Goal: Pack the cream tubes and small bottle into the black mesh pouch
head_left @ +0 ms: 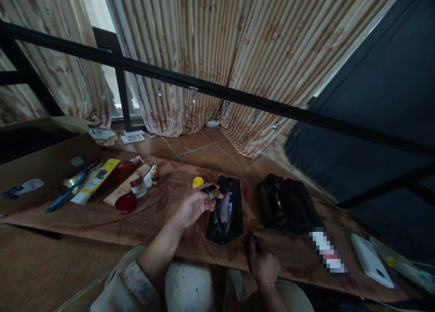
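My left hand [193, 206] is raised over the brown mat [102, 219], its fingers pinched on a small dark and gold object [212, 193]. Just right of it lies an open black pouch [227, 211] with items showing inside. A yellow cap [197, 181] sits on the mat just behind my left hand. My right hand [263, 263] rests low on the mat near its front edge, fingers curled, nothing visible in them.
On the left of the mat lie a blue toothbrush [70, 190], a yellow-and-white tube [95, 181], a red lid [125, 203] and small bottles [155, 175]. A second black bag [287, 203] and a white device [370, 260] lie to the right. A cardboard box [41, 160] stands at left.
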